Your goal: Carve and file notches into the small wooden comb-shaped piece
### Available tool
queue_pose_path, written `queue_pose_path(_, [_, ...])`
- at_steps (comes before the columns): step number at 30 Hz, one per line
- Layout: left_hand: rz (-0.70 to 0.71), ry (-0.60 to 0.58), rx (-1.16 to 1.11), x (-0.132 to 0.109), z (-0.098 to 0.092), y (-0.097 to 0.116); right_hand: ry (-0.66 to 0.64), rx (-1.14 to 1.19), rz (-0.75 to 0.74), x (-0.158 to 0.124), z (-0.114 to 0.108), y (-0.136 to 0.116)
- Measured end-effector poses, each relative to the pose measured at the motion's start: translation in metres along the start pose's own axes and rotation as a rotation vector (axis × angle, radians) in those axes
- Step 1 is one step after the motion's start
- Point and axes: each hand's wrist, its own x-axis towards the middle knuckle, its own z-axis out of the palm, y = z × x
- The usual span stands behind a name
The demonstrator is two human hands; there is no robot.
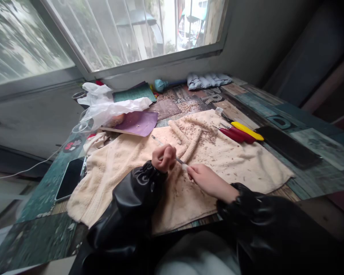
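Above the beige towel [126, 152], my left hand [164, 157] is closed in a fist around a thin grey rod-like tool [157, 140]. One end sticks out past the fist toward the window, and the other runs toward my right hand. My right hand [203, 178] pinches a small pale piece [185, 167] where the rod meets it; its kind is too small to tell. Brown shavings [209, 138] are scattered over the towel beyond both hands. Red-handled pliers [236, 135] and a yellow-handled cutter [246, 130] lie on the towel's far right.
A phone [70, 178] rests at the left table edge. Further back are a purple sheet [145, 123], a white plastic bag [117, 109], a green mat [136, 93] and a grey padded roll [208, 81]. A dark flat case [288, 147] lies right. The window [126, 34] stands behind.
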Motion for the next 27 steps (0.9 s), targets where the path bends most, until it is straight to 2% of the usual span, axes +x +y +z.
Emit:
queue_pose_path(4, [-0.058,-0.025,-0.093,0.006,-0.007,0.004,-0.042,0.035,0.013,-0.011,-0.005,0.01])
queue_pose_path(8, [-0.086,-0.055,-0.116,0.009,-0.007,0.004,-0.017,-0.031,-0.016,0.009,-0.002,-0.003])
queue_pose_path(11, [-0.051,0.01,-0.085,0.01,-0.008,0.004,-0.017,-0.034,-0.022,0.019,0.0,-0.011])
queue_pose_path(15, [-0.01,0.1,-0.084,0.011,-0.01,0.004,-0.026,-0.028,-0.019,0.004,-0.003,-0.005])
queue_pose_path(18, [-0.057,0.032,-0.094,0.01,-0.011,0.004,-0.024,-0.041,-0.016,0.0,-0.005,-0.003])
queue_pose_path(22, [-0.116,-0.066,-0.039,0.007,-0.009,0.003,-0.004,-0.04,-0.039,0.021,0.001,-0.013])
queue_pose_path(24, [-0.099,-0.056,-0.018,0.007,-0.008,0.003,-0.001,-0.032,-0.047,0.026,0.002,-0.017])
queue_pose_path(27, [-0.041,-0.009,-0.051,0.006,-0.007,0.003,-0.009,-0.024,-0.044,0.017,0.002,-0.013])
